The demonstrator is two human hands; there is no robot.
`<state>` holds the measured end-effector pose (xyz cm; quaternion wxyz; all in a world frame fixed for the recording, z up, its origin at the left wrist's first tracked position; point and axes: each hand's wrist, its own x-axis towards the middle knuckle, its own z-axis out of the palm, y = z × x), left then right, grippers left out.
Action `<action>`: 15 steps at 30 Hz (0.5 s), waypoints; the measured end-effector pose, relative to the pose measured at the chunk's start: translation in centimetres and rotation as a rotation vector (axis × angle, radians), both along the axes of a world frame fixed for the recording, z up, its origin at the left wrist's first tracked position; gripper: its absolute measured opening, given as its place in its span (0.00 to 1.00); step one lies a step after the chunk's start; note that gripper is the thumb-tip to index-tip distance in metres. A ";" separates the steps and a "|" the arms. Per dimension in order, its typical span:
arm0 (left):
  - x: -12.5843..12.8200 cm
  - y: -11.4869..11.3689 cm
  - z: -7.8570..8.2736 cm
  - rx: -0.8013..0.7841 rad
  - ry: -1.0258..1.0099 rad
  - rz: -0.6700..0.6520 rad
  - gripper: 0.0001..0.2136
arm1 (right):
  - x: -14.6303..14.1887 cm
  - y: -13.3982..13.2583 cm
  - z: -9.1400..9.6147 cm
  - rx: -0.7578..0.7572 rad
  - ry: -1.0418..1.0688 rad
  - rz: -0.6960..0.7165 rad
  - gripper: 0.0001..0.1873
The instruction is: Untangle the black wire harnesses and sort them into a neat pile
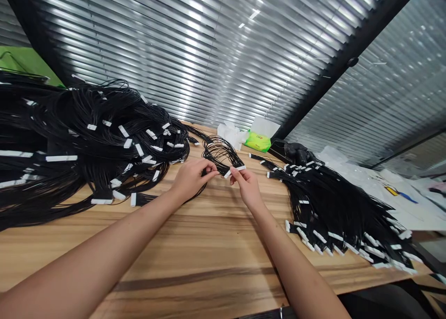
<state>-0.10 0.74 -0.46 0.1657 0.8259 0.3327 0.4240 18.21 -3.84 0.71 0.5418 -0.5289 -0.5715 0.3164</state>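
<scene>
In the head view, your right hand (248, 188) pinches a white connector (236, 170) between thumb and fingertips, with its black wire loop (219, 154) rising behind. Your left hand (191, 179) seems closed on those wires, though that's hard to see. A left harness heap (104, 119) and a right harness heap (331, 207) lie well apart on either side, on the wooden table (174, 244).
</scene>
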 end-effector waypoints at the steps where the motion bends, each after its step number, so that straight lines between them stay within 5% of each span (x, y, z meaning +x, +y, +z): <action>1: 0.0 0.0 0.0 0.002 -0.022 0.011 0.09 | -0.1 0.0 0.0 0.006 0.015 -0.010 0.19; 9: -0.1 -0.6 0.3 0.090 -0.094 -0.030 0.11 | -0.7 -0.3 -0.3 0.021 0.198 -0.029 0.19; 15: -0.4 -0.5 0.3 0.122 -0.163 0.107 0.18 | -1.2 -0.3 0.2 -0.005 0.436 0.025 0.17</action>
